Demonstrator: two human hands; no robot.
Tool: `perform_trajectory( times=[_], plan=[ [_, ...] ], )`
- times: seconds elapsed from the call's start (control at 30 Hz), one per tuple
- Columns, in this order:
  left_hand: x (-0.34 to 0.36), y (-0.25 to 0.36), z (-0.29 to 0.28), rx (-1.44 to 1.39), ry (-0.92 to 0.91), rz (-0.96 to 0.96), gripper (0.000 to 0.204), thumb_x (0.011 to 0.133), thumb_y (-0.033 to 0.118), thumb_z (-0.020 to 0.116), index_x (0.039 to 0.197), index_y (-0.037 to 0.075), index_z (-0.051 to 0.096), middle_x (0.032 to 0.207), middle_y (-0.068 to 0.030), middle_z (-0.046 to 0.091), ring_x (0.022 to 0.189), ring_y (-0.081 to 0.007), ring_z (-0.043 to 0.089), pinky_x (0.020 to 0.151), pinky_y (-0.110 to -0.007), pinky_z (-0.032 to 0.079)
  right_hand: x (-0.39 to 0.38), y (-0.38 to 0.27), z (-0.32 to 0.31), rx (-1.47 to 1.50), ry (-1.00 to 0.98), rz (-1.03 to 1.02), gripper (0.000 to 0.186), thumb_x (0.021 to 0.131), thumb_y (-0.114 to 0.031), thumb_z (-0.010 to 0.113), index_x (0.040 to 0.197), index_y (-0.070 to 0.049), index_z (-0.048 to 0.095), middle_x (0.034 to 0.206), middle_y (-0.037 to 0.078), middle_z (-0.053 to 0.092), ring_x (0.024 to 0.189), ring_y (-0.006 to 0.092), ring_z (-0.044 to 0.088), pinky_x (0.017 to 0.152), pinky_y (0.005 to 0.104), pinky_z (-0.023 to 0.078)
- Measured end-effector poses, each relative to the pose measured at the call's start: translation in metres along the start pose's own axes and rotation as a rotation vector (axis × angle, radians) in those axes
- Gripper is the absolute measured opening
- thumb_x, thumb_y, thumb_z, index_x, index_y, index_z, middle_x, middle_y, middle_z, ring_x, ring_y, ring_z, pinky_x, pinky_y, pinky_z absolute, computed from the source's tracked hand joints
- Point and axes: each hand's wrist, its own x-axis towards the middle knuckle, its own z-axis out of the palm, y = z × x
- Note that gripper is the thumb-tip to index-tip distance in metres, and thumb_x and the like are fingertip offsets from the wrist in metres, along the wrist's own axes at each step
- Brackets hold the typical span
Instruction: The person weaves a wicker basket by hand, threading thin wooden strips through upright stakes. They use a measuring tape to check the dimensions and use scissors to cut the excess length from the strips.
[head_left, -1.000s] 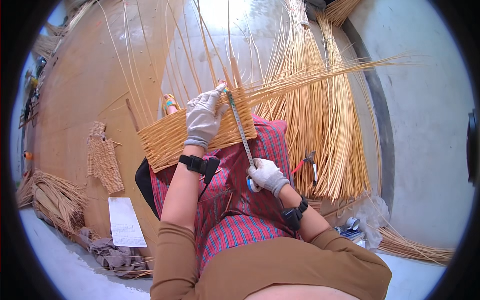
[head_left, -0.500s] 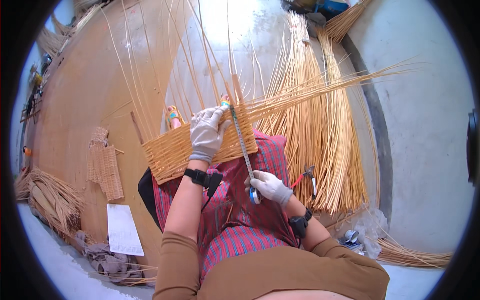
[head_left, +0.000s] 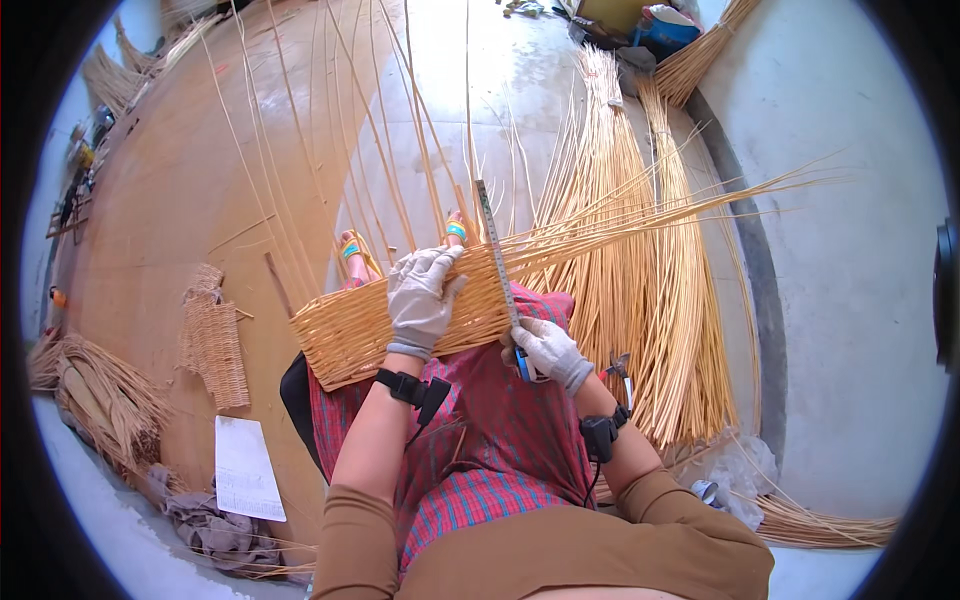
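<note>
A woven wicker panel (head_left: 345, 338) with long upright stakes lies across my lap, over a red and blue checked cloth (head_left: 470, 430). My left hand (head_left: 420, 305), in a whitish glove, rests on the panel's middle with its fingers reaching to the far edge and gripping there. My gloved right hand (head_left: 550, 353) is closed around a small blue tape measure (head_left: 523, 367) by the panel's near right corner. The tape's blade (head_left: 499, 255) is drawn out along the panel's right end and reaches past its far edge.
Bundles of straw-coloured canes (head_left: 640, 290) lie to the right, with pliers (head_left: 622, 370) beside them. A small woven piece (head_left: 212, 340) and a white sheet (head_left: 246, 468) lie on the left floor. Loose canes (head_left: 670, 225) stick out rightward from the panel. A plastic bag (head_left: 740, 480) sits at lower right.
My right hand has moved up and slightly right with the tape measure, close against the panel. The blade now runs along the right end and extends further beyond the far edge.
</note>
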Motion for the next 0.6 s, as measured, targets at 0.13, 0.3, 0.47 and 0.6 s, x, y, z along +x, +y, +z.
perform_trajectory(
  times=[0.13, 0.3, 0.47, 0.6],
  plan=[
    [0.000, 0.002, -0.001, 0.028, 0.008, 0.010, 0.040, 0.085, 0.026, 0.078, 0.123, 0.015, 0.070, 0.117, -0.0080, 0.070, 0.112, -0.0299, 0.065, 0.102, -0.044, 0.047, 0.004, 0.013, 0.002, -0.035, 0.070, -0.061, 0.031, 0.105, -0.023, 0.051, 0.111, 0.002, 0.067, 0.098, 0.013, 0.074, 0.089, 0.0219, 0.073, 0.082, 0.0344, 0.056],
    [-0.002, 0.002, 0.002, 0.036, 0.011, 0.028, 0.041, 0.085, 0.026, 0.078, 0.124, 0.015, 0.070, 0.116, -0.0082, 0.070, 0.111, -0.0302, 0.065, 0.101, -0.044, 0.047, 0.019, 0.034, 0.004, -0.244, 0.186, -0.126, 0.034, 0.102, -0.027, 0.052, 0.111, 0.001, 0.069, 0.104, 0.020, 0.075, 0.096, 0.0320, 0.073, 0.088, 0.0410, 0.055],
    [-0.002, 0.005, -0.001, 0.040, 0.029, 0.031, 0.041, 0.085, 0.028, 0.078, 0.124, 0.016, 0.071, 0.116, -0.0085, 0.070, 0.111, -0.0306, 0.065, 0.100, -0.044, 0.047, 0.014, 0.022, 0.008, -0.326, 0.212, -0.121, 0.037, 0.100, -0.029, 0.051, 0.112, 0.000, 0.070, 0.103, 0.024, 0.074, 0.100, 0.0395, 0.071, 0.090, 0.0450, 0.054],
    [-0.002, 0.006, 0.000, 0.046, 0.020, 0.028, 0.041, 0.085, 0.028, 0.078, 0.124, 0.016, 0.071, 0.117, -0.0083, 0.070, 0.111, -0.0302, 0.065, 0.100, -0.044, 0.047, 0.009, 0.016, 0.011, -0.347, 0.245, -0.125, 0.037, 0.100, -0.029, 0.051, 0.111, 0.001, 0.070, 0.101, 0.023, 0.074, 0.099, 0.0382, 0.071, 0.089, 0.0445, 0.054]
  ],
)
